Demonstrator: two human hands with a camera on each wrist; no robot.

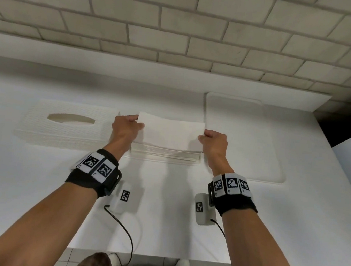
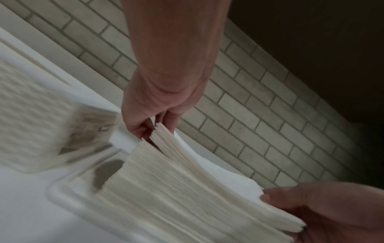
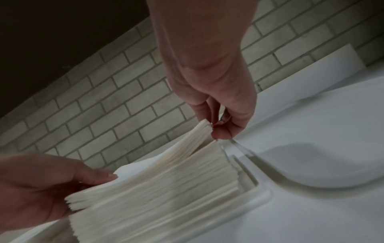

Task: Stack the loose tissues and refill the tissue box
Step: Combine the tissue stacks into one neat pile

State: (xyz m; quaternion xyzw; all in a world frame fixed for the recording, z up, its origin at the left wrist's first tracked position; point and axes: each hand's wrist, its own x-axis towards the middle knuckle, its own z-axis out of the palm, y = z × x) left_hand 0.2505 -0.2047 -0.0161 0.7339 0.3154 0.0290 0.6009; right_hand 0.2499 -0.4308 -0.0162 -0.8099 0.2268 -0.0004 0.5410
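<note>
Head view: left hand [image 1: 125, 128] and right hand [image 1: 213, 139] pinch opposite ends of a tissue bundle [image 1: 170, 130], lifted above the stack [image 1: 166, 152] mid-worktop [image 1: 162, 217].

**Bright up top, murky at the wrists**

Head view is bright and even, the white counter [image 1: 36, 183] nearly washed out, soft arm shadows falling toward the viewer. Brick lines bow at the edges. Both wrist views run dim, corners vignetted dark, and the tissue box cover [image 2: 31, 115] smears with motion blur.
</note>
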